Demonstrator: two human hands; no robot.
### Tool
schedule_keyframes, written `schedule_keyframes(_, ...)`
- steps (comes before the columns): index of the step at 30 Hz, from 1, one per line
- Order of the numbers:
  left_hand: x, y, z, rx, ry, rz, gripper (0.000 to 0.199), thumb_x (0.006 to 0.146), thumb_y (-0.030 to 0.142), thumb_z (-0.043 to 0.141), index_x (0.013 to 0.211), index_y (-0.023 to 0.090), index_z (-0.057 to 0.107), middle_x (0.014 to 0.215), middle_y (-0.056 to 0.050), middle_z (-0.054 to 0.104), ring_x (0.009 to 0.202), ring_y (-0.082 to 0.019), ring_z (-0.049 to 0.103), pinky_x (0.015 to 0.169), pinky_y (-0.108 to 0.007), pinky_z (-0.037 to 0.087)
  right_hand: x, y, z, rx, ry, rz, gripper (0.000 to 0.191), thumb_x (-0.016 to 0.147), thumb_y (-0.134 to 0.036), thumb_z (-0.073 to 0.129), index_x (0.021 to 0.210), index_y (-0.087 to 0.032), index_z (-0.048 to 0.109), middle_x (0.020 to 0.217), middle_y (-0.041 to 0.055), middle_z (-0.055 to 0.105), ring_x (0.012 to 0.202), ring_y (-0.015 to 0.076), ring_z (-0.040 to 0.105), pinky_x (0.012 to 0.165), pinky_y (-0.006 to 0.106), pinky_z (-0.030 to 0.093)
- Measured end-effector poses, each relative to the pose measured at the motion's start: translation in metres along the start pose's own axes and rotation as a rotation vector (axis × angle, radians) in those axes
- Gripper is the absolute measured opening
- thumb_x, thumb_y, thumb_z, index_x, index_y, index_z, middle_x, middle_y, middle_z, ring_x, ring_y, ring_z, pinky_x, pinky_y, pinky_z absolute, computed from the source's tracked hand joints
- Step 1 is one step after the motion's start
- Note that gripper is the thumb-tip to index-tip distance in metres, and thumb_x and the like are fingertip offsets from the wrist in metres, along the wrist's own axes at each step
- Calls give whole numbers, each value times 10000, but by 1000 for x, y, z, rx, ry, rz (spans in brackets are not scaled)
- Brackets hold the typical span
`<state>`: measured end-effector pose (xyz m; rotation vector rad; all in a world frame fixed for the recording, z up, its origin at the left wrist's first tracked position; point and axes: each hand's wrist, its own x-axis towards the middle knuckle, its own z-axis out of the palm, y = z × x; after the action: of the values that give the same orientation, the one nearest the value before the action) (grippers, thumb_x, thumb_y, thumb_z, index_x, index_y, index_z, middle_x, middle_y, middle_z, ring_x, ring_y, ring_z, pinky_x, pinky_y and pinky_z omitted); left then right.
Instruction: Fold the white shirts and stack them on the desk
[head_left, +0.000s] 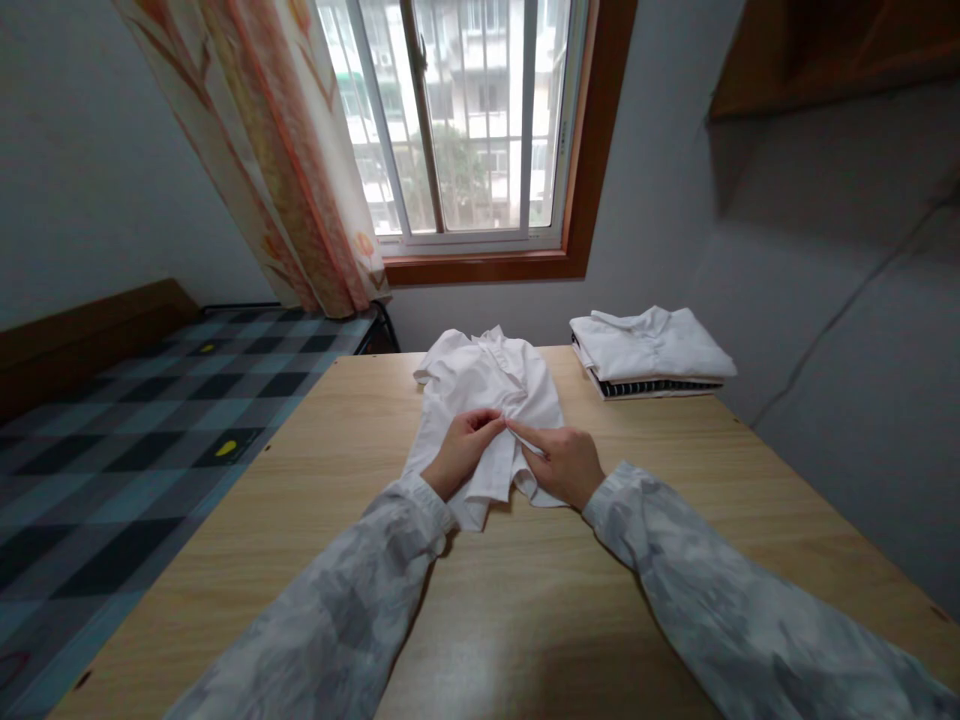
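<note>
A white short-sleeved shirt lies on the wooden table, its collar toward the window and its hem toward me. My left hand pinches the front placket near the middle of the shirt. From the other side my right hand meets it, the index finger stretched to the same spot and the other fingers curled on the cloth. The fingertips of both hands nearly touch. Any button between them is too small to make out. Below the hands the two front edges hang apart at the hem.
A folded stack of clothes, white on top with a dark striped piece beneath, sits at the table's back right. A bed with a checked cover stands on the left. Behind are a curtain and a window; a wooden shelf hangs upper right.
</note>
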<state>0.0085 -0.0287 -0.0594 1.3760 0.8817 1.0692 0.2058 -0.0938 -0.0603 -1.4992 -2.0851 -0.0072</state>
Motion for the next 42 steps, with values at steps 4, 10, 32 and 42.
schedule_keyframes(4, 2, 0, 0, 16, 15, 15, 481, 749, 614, 918, 845, 159, 797, 825, -39, 761, 759, -185, 641, 684, -290, 496, 0, 0, 1, -23, -8, -4, 461, 1027, -353, 633, 1475, -382, 739, 971, 64, 871, 782, 222, 765, 742, 296, 472)
schedule_keyframes(10, 3, -1, -1, 45, 43, 54, 464, 795, 614, 888, 841, 163, 787, 828, -31, 748, 770, -178, 624, 681, -282, 483, -1, -2, 2, -49, -15, -30, 466, 1034, -342, 626, 1488, -368, 733, 991, 79, 868, 790, 231, 760, 774, 315, 488)
schedule_keyframes(32, 2, 0, 0, 152, -49, 128, 505, 814, 650, 881, 849, 156, 784, 797, -21, 732, 747, -160, 613, 706, -277, 488, 7, 0, 8, 353, 121, 188, 249, 942, -456, 793, 1105, -272, 753, 981, 9, 833, 749, 196, 720, 691, 302, 471)
schedule_keyframes(42, 1, -1, 1, 220, -130, 141, 454, 903, 609, 807, 923, 155, 821, 876, -48, 783, 799, -185, 652, 745, -290, 505, 12, 19, 27, 844, 89, 238, 262, 942, -497, 795, 947, -235, 787, 903, 75, 851, 843, 262, 828, 769, 351, 636)
